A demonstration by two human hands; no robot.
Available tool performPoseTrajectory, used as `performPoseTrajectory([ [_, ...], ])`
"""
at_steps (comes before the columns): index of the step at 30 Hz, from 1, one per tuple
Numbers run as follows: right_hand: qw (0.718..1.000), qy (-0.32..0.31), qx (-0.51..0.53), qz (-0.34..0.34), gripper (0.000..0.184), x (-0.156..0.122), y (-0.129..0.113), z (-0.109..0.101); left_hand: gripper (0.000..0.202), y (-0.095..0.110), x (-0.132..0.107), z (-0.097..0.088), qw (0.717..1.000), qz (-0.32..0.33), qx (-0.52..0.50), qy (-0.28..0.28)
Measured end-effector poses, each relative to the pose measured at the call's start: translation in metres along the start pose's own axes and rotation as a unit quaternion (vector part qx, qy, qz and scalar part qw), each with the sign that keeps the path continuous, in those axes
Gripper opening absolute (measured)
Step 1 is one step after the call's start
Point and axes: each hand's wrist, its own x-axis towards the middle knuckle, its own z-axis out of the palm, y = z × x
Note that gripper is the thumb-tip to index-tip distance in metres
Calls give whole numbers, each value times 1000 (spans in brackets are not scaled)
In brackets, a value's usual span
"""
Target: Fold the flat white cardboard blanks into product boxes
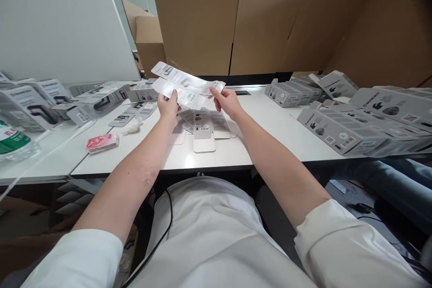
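Left hand (168, 107) and right hand (227, 100) each have fingers pinched shut on the flat carton blank (182, 84), held tilted in the air over the stack of blanks (204, 126) on the counter (270, 130); it's an edge-only grip, so the glossy card could slip or crease.

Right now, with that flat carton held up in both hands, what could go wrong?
1. The flat carton is pinched only along its near edge by the left hand and right hand, up in the air, so it may bend or slip.
2. If it drops, it could scatter the loose pile of flat cartons right below.
3. The boxes on the right lie near the table edge, and a swinging elbow might push one off.
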Motion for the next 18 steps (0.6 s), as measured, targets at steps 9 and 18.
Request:
performPoseTrajectory([
  [9, 998, -60, -34, -12, 73, -10, -2, 2, 48, 6, -2, -3, 997, -65, -25, -24],
  [18, 992, -115, -42, 14, 103, -12, -2, 0, 65, 10, -10, 0, 988, -55, -68, -124],
])
